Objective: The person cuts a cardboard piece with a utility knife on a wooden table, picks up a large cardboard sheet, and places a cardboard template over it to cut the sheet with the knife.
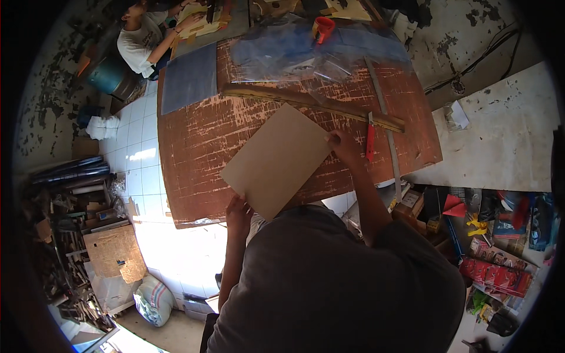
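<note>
While the left hand (238, 215) pinches the lower-left edge of a flat, rectangular tan cardboard sheet (276, 159), the right hand (346, 146) has its fingers closed on the right corner — the sheet is over a scuffed reddish-brown tabletop (191, 197), between a long brown wooden bar (312, 103) and the person's dark-shirted body (329, 282).

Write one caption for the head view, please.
Left fingers and right fingers hold a brown sheet over a scratched table near a red cutter.
</note>
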Tool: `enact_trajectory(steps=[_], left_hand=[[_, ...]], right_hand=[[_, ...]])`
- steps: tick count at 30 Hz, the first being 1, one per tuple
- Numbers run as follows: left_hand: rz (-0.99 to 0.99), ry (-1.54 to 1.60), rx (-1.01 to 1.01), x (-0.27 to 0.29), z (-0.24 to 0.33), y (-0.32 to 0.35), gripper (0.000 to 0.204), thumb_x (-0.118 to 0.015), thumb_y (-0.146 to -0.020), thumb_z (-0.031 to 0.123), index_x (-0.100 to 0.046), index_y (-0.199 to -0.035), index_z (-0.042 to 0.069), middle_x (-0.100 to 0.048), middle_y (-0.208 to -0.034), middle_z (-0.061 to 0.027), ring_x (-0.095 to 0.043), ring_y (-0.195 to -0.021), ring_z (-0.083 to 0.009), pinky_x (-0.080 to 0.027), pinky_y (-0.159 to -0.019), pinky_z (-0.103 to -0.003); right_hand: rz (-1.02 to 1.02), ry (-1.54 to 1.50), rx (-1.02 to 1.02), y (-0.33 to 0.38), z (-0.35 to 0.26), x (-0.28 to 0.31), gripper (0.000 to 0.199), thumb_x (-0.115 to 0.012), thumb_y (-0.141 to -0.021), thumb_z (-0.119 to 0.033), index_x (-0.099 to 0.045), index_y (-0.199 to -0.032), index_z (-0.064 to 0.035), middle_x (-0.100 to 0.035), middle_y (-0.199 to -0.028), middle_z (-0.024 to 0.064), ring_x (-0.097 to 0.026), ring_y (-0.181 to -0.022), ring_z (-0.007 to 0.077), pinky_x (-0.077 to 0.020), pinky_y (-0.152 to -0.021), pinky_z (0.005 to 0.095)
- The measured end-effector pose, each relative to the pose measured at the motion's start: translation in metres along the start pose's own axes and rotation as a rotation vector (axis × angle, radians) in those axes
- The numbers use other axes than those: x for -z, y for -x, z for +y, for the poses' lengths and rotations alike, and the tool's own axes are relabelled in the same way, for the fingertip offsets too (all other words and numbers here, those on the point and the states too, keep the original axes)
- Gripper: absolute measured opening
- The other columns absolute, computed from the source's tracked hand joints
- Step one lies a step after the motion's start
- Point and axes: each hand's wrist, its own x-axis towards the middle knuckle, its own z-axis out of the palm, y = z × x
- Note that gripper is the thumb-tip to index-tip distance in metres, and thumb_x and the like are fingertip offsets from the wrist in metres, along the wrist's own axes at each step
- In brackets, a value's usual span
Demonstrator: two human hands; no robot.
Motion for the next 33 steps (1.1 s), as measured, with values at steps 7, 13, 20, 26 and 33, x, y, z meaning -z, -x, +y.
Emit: enact_trajectory(steps=[7,13,20,26,33], left_hand=[[0.004,0.055,-0.019,-0.024,-0.004,0.008,0.037,-0.062,-0.107,0.015,-0.051,-0.143,0.015,-0.061,-0.137,-0.0054,-0.065,-0.121,-0.0231,-0.055,-0.102,-0.045],[-0.19,0.152,-0.071,-0.056,0.0,-0.004,0.038,-0.065,-0.106,0.013,-0.051,-0.141,0.018,-0.065,-0.135,-0.0051,-0.066,-0.121,-0.0242,-0.055,-0.103,-0.045],[-0.401,-0.411,-0.009,-0.102,0.019,-0.009,0.043,-0.06,-0.109,0.023,-0.05,-0.149,0.009,-0.071,-0.132,-0.0134,-0.067,-0.125,-0.0278,-0.052,-0.102,-0.041],[-0.376,-0.394,-0.002,-0.1,0.017,0.003,0.042,-0.058,-0.11,0.023,-0.054,-0.148,0.006,-0.07,-0.134,-0.0141,-0.067,-0.123,-0.0229,-0.052,-0.104,-0.037],[-0.289,-0.342,-0.008,-0.074,0.013,0.009,0.039,-0.054,-0.111,0.019,-0.053,-0.148,0.005,-0.07,-0.133,-0.0138,-0.066,-0.124,-0.0221,-0.052,-0.103,-0.037]], right_hand=[[-0.039,-0.74,-0.278,0.018,-0.021,0.001,0.044,-0.07,-0.1,-0.028,-0.064,-0.133,0.0004,-0.073,-0.116,0.0113,-0.072,-0.104,0.0231,-0.0604,-0.086,0.0409],[-0.3,-1.054,-0.343,0.045,-0.034,0.012,0.052,-0.067,-0.105,-0.03,-0.05,-0.148,-0.0067,-0.065,-0.133,0.0064,-0.067,-0.118,0.0201,-0.0584,-0.097,0.042],[0.052,-1.102,-0.292,0.067,-0.001,0.061,0.042,-0.064,-0.107,-0.026,-0.056,-0.145,-0.0108,-0.069,-0.128,0.0037,-0.068,-0.117,0.0194,-0.0584,-0.095,0.0382],[0.482,-1.215,-0.28,0.01,0.099,0.14,0.034,-0.062,-0.108,-0.022,-0.058,-0.141,-0.0157,-0.069,-0.127,0.0023,-0.069,-0.11,0.0189,-0.0595,-0.091,0.0362],[0.614,-1.293,-0.311,-0.051,0.163,0.178,0.022,-0.059,-0.11,-0.026,-0.062,-0.126,-0.0121,-0.069,-0.112,0.0026,-0.07,-0.094,0.0174,-0.0603,-0.077,0.0306]])
